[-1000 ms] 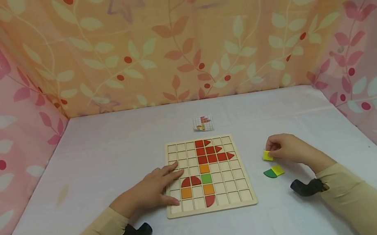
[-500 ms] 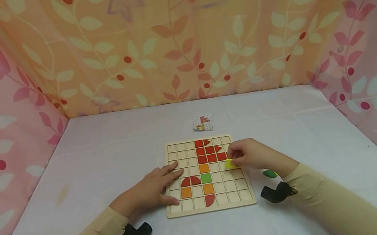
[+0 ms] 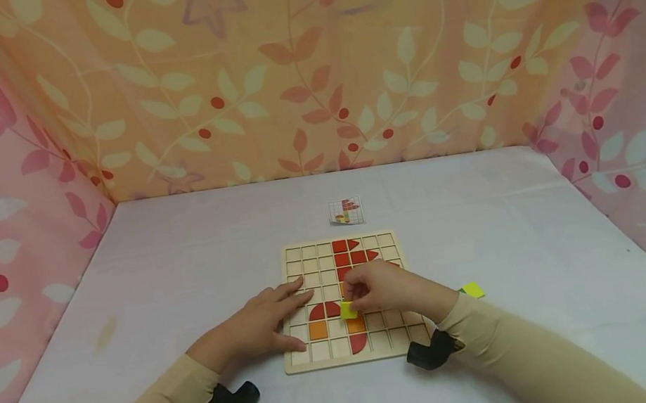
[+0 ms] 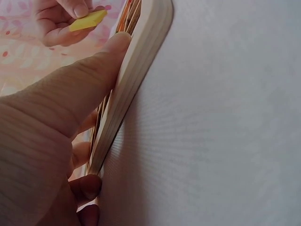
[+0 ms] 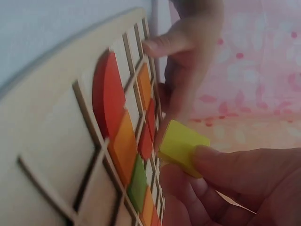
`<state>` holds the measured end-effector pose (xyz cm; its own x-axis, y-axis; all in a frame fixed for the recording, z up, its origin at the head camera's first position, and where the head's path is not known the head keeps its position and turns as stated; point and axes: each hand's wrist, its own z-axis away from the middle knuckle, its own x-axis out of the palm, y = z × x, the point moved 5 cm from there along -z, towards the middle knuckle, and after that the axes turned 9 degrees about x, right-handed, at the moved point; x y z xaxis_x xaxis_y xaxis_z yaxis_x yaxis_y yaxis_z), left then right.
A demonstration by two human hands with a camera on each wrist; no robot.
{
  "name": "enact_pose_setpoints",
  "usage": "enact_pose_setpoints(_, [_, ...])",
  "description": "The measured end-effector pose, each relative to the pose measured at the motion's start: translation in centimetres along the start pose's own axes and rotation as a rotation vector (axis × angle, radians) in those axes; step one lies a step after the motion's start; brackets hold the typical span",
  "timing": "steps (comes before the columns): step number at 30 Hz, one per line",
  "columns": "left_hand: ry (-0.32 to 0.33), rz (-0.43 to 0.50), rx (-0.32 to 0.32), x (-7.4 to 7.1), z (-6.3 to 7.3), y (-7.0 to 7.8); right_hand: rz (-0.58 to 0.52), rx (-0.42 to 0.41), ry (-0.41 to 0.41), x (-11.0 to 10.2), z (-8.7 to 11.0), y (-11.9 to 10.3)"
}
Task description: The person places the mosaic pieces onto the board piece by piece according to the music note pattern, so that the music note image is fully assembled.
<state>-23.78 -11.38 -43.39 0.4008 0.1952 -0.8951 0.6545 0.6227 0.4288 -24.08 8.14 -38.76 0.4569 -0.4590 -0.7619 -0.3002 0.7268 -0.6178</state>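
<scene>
My right hand [image 3: 378, 285] pinches a yellow square tile [image 3: 348, 310] between thumb and fingers, over the middle of a wooden grid board [image 3: 358, 359]. In the right wrist view the yellow tile [image 5: 183, 141] is tilted and apart from the board. My left hand [image 3: 260, 324] rests on the board's left edge with fingers spread, its thumb [image 4: 101, 66] on the rim. Set in the grid are red squares [image 3: 340, 246], orange squares [image 3: 317, 331], red quarter-circles [image 3: 357, 343] and a green square [image 5: 138, 183]. My right hand hides some cells.
On the table right of the board lies another yellow square [image 3: 473, 290], beside a green piece mostly hidden by my right sleeve [image 3: 486, 331]. A small printed pattern card [image 3: 346, 212] lies behind the board. Floral cloth [image 3: 300, 63] encloses the back and sides.
My right hand has carried the yellow tile leftward from the table at the right to over the board's middle. My left hand has stayed on the board's left edge.
</scene>
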Motion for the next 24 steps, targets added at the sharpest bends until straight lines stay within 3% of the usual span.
enact_pose_setpoints(8, [0.005,0.0,0.012,0.0,0.0,-0.1,0.0,0.01,-0.011,1.6,-1.0,-1.0])
enact_pose_setpoints(24, [0.01,0.005,0.03,-0.1,0.1,0.1,0.053,0.073,-0.058,3.0,-1.3,-0.8])
